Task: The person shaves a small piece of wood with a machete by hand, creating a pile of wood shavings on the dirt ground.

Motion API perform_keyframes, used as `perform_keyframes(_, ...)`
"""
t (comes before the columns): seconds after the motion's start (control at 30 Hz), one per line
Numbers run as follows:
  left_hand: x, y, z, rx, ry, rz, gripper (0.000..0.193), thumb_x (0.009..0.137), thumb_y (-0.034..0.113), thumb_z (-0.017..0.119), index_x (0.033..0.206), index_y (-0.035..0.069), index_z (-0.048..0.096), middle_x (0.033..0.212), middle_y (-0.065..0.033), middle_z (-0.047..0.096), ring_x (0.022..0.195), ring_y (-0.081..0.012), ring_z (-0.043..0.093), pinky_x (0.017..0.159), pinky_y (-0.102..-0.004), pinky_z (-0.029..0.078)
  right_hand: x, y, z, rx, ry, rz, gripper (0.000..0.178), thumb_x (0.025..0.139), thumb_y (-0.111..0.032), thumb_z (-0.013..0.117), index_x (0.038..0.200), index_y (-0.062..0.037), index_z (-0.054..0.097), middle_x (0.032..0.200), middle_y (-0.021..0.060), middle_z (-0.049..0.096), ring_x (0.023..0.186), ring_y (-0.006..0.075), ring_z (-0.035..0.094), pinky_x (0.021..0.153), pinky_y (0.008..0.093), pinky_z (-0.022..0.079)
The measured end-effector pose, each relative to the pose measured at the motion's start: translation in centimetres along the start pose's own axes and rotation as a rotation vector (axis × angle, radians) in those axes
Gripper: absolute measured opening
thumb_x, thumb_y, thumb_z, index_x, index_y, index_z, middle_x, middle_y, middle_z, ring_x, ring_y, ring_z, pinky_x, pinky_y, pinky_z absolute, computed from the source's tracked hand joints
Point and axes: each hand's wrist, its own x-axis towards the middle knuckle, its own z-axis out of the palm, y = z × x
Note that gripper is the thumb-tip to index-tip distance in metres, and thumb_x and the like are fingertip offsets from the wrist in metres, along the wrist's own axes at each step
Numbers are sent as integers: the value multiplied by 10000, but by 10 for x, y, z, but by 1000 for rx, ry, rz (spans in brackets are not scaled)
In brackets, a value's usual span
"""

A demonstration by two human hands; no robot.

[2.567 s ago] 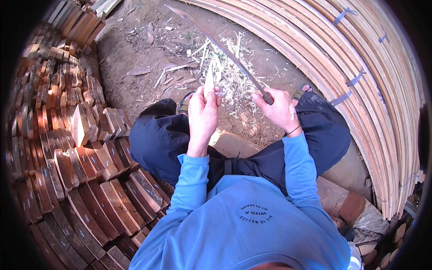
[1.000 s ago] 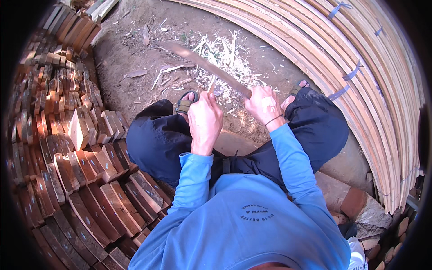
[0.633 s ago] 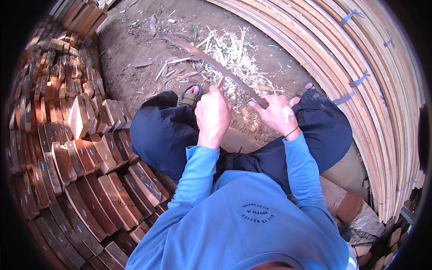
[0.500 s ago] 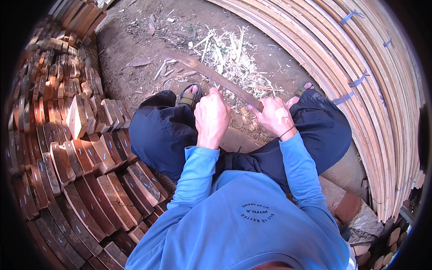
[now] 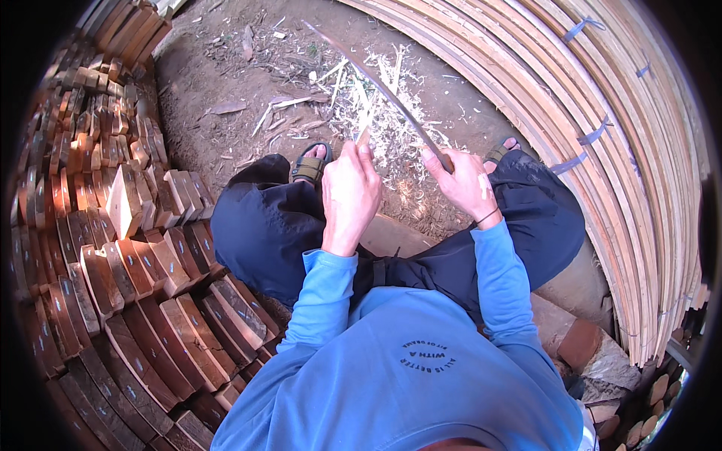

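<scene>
My right hand (image 5: 468, 186) is closed around the handle of a long machete (image 5: 392, 98). Its narrow blade slants away to the far left, over the ground between my feet. To its left, my left hand (image 5: 349, 197) is closed with the thumb uppermost. A small light-brown tip of a wood piece (image 5: 363, 137) pokes out beyond those fingers; the rest of the piece is hidden in the hand. Blade and wood tip are apart. Pale wood shavings (image 5: 391, 143) lie heaped on the dirt beyond both hands.
Stacked cut wood blocks (image 5: 135, 270) rise along the left side. Long pale strips of wood (image 5: 602, 150), tied with blue bands (image 5: 594, 135), curve along the right. My sandalled feet (image 5: 310, 162) rest on the dirt ground (image 5: 210, 68), where bark scraps lie.
The machete has lifted and swung, its tip now farther away and its blade seen more edge-on. My right hand has turned with it, and my left hand now shows the wood tip.
</scene>
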Motion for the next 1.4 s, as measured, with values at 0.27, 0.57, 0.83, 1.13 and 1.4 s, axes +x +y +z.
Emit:
perform_keyframes(0.27,-2,-6,1,147,88,-53,208,1003,148,545,900,-12,628,829,-270,675,785,-467,667,700,-548,503,-20,-8,5,-50,33,-271,549,977,-495,642,770,13,670,618,229,592,620,440,621,582,501,454)
perform_keyframes(0.57,-9,6,-4,187,-15,-85,192,993,136,566,879,-7,626,821,-264,680,770,-443,680,677,-524,515,7,4,18,-155,147,-149,615,971,-555,596,770,20,682,683,243,636,679,452,643,661,523,481)
perform_keyframes(0.83,-1,6,-2,174,122,2,185,986,146,588,877,12,654,820,-240,685,753,-434,680,668,-511,519,-5,-7,0,107,28,-197,579,1006,-504,582,809,30,685,599,198,550,570,342,569,580,448,403)
perform_keyframes(1.13,-3,-6,5,260,114,-31,200,979,176,604,900,11,685,813,-232,694,758,-428,693,682,-505,537,-13,-12,3,-144,-6,-224,598,971,-507,629,692,21,652,629,240,603,646,436,637,613,512,475)
perform_keyframes(1.4,-9,2,-1,163,94,28,207,1017,181,580,895,27,646,695,-202,680,674,-397,700,618,-499,527,29,9,16,-131,133,6,667,982,-586,547,791,35,699,719,283,643,749,472,668,702,530,498)
